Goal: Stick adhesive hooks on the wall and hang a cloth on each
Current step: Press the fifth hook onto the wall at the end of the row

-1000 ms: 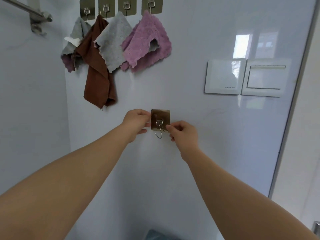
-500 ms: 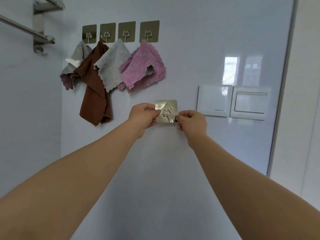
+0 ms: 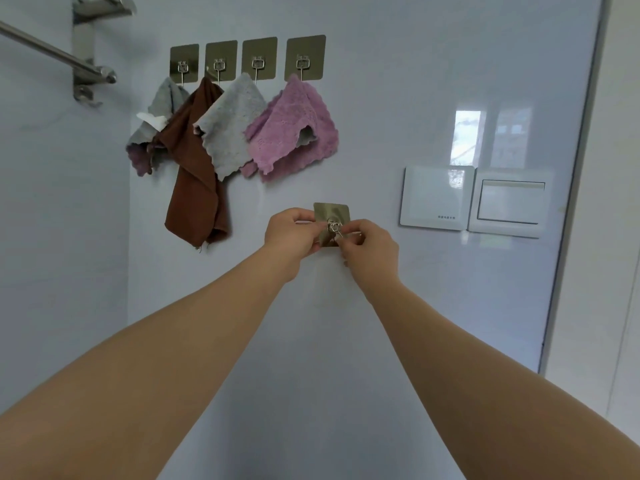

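Hands both grasp: your left hand (image 3: pixel 292 230) pinches the left edge and your right hand (image 3: pixel 369 247) the right side of the square gold-tinted adhesive hook pad (image 3: pixel 331 211). It faces the glossy white wall (image 3: pixel 381 98); contact unclear. The row of four hung cloths (image 3: pixel 228 133) sits up-left.

Soft, even daylight fills the scene, moderately bright and cool in tone. The glossy wall (image 3: pixel 381 81) carries a pale window-shaped reflection above the switch plates (image 3: pixel 437 197), which also shine. Shadows are faint, only thin soft ones under the hanging cloths (image 3: pixel 291 133). Toward the bottom edge the forearms (image 3: pixel 173 358) look stretched and slightly soft from the wide lens, and the towel rail (image 3: pixel 52 51) slants at the corner.
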{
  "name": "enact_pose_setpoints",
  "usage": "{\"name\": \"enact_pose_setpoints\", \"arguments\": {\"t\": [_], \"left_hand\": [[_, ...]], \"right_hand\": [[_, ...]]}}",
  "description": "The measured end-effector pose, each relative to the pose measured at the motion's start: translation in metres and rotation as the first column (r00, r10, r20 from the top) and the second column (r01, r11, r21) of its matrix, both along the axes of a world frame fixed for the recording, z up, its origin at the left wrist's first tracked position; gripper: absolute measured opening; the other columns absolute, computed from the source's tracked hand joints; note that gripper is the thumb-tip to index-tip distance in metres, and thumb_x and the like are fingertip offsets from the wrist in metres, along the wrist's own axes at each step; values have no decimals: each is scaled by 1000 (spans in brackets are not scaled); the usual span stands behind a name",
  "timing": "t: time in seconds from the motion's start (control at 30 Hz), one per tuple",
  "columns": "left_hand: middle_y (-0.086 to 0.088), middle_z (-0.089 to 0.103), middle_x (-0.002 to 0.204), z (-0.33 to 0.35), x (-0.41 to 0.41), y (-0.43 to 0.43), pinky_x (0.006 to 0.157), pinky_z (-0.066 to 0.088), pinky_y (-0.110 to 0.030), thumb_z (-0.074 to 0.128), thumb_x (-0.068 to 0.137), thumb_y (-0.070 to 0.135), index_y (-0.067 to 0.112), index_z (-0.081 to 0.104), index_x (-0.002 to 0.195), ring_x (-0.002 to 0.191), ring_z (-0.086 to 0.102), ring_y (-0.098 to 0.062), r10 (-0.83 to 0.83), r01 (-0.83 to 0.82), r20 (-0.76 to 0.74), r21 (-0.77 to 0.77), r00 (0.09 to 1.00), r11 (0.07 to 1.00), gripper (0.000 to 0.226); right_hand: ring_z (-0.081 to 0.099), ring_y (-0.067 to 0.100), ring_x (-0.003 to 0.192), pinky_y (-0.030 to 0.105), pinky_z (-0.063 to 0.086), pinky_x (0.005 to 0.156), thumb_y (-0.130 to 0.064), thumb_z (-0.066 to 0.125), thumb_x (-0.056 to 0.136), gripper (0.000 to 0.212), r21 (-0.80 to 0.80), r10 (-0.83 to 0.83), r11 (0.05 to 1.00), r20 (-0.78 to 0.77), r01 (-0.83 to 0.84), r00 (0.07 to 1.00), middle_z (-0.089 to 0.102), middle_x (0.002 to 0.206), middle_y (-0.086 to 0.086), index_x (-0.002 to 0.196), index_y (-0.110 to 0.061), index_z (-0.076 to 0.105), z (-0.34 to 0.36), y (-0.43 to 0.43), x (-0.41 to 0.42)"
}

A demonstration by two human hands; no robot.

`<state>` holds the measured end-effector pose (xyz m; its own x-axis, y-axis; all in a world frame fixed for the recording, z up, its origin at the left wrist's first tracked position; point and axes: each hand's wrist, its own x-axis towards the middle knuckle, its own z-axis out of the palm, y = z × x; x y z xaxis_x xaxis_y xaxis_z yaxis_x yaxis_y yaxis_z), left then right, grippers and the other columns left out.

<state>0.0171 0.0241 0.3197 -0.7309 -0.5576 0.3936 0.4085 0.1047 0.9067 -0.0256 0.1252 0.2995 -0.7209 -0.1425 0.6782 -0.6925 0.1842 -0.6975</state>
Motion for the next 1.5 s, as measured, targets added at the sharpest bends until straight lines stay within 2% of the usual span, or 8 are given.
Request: {"name": "enact_pose_setpoints", "arguments": {"t": [0.37, 0.6, 0.83, 0.97, 1.1, 1.2, 1.33, 1.5], "left_hand": [[-2, 64, 81, -2, 3, 6, 73, 56, -24, 63, 86, 5, 17, 57, 78, 71, 64, -13, -17, 12, -56, -84, 998, 996, 16], [0, 63, 81, 1, 6, 6, 76, 55, -28, 63, 87, 6, 18, 57, 77, 75, 64, -13, -47, 44, -37, -68, 998, 997, 16], [-6, 61, 74, 0, 7, 7, 74, 57, -34, 55, 90, 1, 10, 56, 82, 55, 60, -8, -155, 157, -29, 131, 987, 979, 13], [-11, 61, 77, 0, 6, 10, 68, 58, -34, 51, 91, -5, 5, 54, 83, 68, 63, -18, -191, 205, -83, 233, 978, 951, 13], [-9, 62, 79, 1, 7, 8, 65, 59, -30, 51, 92, -2, 8, 54, 82, 68, 63, -16, -161, 178, -91, 219, 983, 960, 15], [-5, 63, 81, 5, 8, 0, 68, 58, -32, 54, 91, 1, 13, 54, 81, 70, 62, -13, -123, 131, -72, 128, 990, 983, 15], [-3, 61, 86, 15, 10, -9, 80, 54, -37, 59, 89, 6, 20, 55, 77, 76, 60, -13, -77, 77, -26, -7, 997, 997, 19], [4, 59, 82, 35, 11, -8, 81, 52, -36, 60, 88, 8, 22, 55, 79, 71, 55, -7, -126, 125, -13, -74, 992, 989, 18]], "right_hand": [[63, 30, 82, 39, 53, 81, -11, 58, 85, 17, -113, -15, 993, 42, 20, 999, 58, 73, 1, 73, -23, 58, -3, -1, -5], [50, 9, 48, 16, 45, 46, -7, 54, 88, 13, -232, 163, 965, 168, -122, 972, 53, 64, 0, 78, -14, 59, 0, 2, -1], [49, 15, 59, 28, 43, 60, -5, 53, 86, 26, -134, 153, 982, 137, -134, 979, 52, 65, -2, 68, -23, 54, 0, 1, -3], [48, 14, 62, 30, 43, 62, -7, 52, 86, 19, -148, 139, 982, 148, -117, 979, 51, 66, -5, 73, -21, 54, -3, -3, 1], [51, 12, 67, 28, 46, 66, -13, 57, 86, 7, -102, 79, 992, 80, -71, 994, 52, 70, -10, 81, -18, 55, -7, -3, 7], [46, 6, 60, 20, 36, 59, -31, 66, 83, 25, -52, 124, 991, 72, -121, 990, 50, 64, -9, 69, -15, 53, -9, 3, 8], [45, 11, 64, 27, 38, 68, -48, 47, 92, 42, -257, 184, 956, 139, -144, 973, 51, 66, -6, 67, -16, 58, 6, 12, 7], [50, 16, 86, 26, 38, 78, -32, 46, 95, 27, -106, -9, 994, 49, 14, 999, 56, 89, -2, 101, -9, 61, 48, 18, 0]]}}
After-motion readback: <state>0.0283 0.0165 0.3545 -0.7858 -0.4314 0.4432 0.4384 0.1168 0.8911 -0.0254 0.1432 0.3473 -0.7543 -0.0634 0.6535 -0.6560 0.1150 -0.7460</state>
